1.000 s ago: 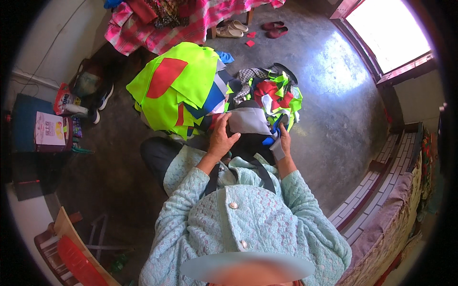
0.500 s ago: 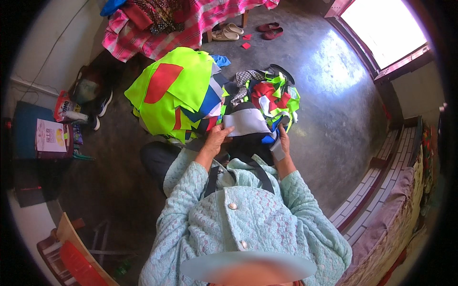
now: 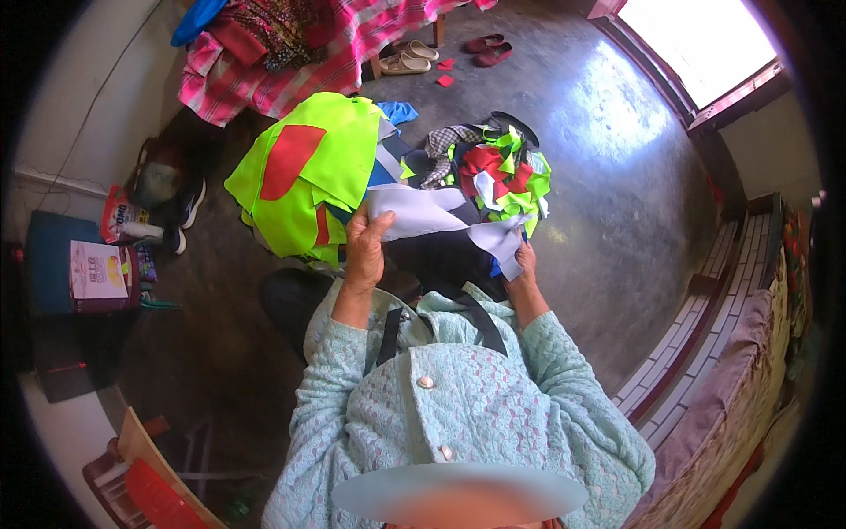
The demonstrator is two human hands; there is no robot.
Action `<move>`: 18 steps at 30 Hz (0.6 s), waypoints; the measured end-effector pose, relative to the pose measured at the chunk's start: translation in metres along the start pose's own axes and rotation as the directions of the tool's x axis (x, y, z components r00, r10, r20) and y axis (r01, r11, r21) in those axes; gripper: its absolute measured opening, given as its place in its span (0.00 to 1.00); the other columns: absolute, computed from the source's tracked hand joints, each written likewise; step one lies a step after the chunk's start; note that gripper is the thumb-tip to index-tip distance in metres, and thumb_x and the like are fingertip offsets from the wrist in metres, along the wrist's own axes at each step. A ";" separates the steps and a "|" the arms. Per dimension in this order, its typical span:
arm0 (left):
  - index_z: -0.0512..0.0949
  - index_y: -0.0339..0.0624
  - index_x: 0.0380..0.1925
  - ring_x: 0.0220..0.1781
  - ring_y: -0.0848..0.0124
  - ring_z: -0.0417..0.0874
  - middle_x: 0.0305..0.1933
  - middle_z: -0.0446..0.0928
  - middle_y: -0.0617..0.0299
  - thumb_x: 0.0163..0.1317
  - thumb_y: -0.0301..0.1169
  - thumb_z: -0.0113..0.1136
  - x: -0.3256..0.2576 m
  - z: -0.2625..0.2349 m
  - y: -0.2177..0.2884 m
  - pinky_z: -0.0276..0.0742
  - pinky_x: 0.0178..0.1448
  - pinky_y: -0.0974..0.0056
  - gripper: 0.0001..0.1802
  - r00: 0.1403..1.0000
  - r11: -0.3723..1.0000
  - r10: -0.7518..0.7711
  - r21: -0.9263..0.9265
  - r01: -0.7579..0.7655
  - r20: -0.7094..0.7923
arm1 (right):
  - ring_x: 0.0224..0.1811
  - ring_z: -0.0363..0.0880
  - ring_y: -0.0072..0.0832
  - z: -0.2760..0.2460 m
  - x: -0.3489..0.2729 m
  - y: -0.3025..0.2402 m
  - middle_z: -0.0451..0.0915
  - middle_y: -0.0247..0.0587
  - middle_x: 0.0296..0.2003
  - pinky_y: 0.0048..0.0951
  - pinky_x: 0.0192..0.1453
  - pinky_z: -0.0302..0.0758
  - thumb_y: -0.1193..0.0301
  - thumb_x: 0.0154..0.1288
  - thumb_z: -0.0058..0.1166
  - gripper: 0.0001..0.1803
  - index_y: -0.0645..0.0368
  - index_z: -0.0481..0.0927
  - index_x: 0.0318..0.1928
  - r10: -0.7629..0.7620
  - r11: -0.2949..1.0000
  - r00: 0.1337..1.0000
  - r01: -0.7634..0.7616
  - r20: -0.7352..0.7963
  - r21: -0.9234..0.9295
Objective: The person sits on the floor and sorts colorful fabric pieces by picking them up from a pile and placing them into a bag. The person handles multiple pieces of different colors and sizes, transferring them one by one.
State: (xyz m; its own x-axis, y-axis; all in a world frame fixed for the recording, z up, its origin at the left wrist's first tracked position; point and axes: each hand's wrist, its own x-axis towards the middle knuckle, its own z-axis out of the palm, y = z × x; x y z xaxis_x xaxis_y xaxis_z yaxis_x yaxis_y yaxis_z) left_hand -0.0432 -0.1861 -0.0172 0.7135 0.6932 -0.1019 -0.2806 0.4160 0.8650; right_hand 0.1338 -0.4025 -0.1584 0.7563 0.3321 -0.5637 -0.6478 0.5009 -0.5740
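My left hand (image 3: 365,247) pinches one end of a pale grey piece of cloth (image 3: 414,212), which stretches out to the right above my lap. A second pale grey scrap (image 3: 499,242) is gripped by my right hand (image 3: 525,264); the two pieces meet or overlap in the middle, and I cannot tell if they are joined. Just beyond my left hand bulges a large heap of neon yellow-green cloth pieces (image 3: 344,141), with a red piece (image 3: 289,161) on it. Past my right hand lies a smaller pile of red, green, white and checked scraps (image 3: 511,176).
A bed or table with a pink checked cloth (image 3: 339,44) stands at the far left. Beige shoes (image 3: 407,62), dark red shoes (image 3: 489,49) and small red scraps (image 3: 445,80) lie on the floor (image 3: 617,203). A wooden-framed bench or bed (image 3: 687,326) runs along the right side.
My left hand has moved left and up, drawing the pale grey cloth out wider. In my right hand the other scrap now spreads open and touches or overlaps it.
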 end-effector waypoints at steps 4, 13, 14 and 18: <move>0.73 0.39 0.52 0.47 0.70 0.79 0.47 0.78 0.61 0.56 0.29 0.60 0.000 -0.001 0.012 0.73 0.56 0.63 0.22 1.000 0.999 0.027 0.039 -0.028 0.012 | 0.41 0.82 0.34 0.014 -0.021 -0.004 0.80 0.42 0.42 0.36 0.44 0.81 0.64 0.64 0.58 0.20 0.61 0.72 0.52 -0.055 0.995 0.998 0.058 0.031 -0.085; 0.73 0.38 0.52 0.47 0.71 0.78 0.46 0.77 0.61 0.59 0.28 0.58 0.011 0.008 0.043 0.73 0.56 0.65 0.19 0.993 0.990 0.107 -0.084 -0.110 -0.043 | 0.33 0.79 0.22 0.012 -0.029 -0.003 0.80 0.31 0.36 0.26 0.39 0.78 0.66 0.63 0.59 0.14 0.57 0.76 0.47 -0.093 0.966 0.994 0.104 0.058 -0.235; 0.72 0.38 0.52 0.47 0.71 0.78 0.46 0.77 0.61 0.60 0.28 0.58 0.014 0.012 0.052 0.73 0.56 0.65 0.20 0.992 0.988 0.118 -0.093 -0.122 -0.042 | 0.32 0.78 0.21 0.016 -0.032 -0.003 0.79 0.30 0.35 0.25 0.37 0.77 0.66 0.64 0.59 0.14 0.57 0.76 0.47 -0.100 0.964 0.989 0.123 0.107 -0.236; 0.72 0.39 0.53 0.47 0.70 0.79 0.47 0.77 0.61 0.58 0.29 0.59 0.027 0.027 0.078 0.77 0.53 0.62 0.21 0.991 0.989 0.136 -0.050 -0.136 0.001 | 0.30 0.72 0.16 0.018 -0.034 0.001 0.76 0.28 0.32 0.21 0.34 0.72 0.68 0.65 0.56 0.11 0.58 0.76 0.46 -0.238 0.832 0.947 0.313 0.213 -0.459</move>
State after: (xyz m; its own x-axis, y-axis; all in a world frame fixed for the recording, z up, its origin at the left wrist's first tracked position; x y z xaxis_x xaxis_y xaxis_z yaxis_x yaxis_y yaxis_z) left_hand -0.0283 -0.1511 0.0608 0.6690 0.7431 0.0171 -0.4071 0.3470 0.8449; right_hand 0.1087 -0.3991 -0.1289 0.8905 0.3658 -0.2705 -0.3445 0.1539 -0.9261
